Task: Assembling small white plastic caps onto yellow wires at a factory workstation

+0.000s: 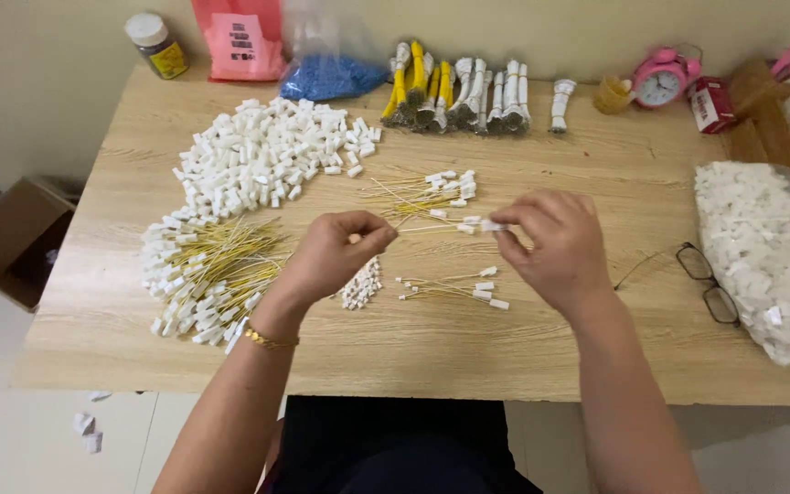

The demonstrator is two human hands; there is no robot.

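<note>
Head view shows the left hand [333, 254] and the right hand [552, 245] over a wooden table [596, 165], each pinching one end of a thin yellow wire [432, 228]; the right fingertips press a small white connector [490, 225] onto its tip. The step looks like seating that connector (judging by finished wires [454, 288] lying just below). Next would call for a firm, straight push. Whether the connector is fully seated is hidden under the fingers, and the wire's left end is lost in the fist.
</note>
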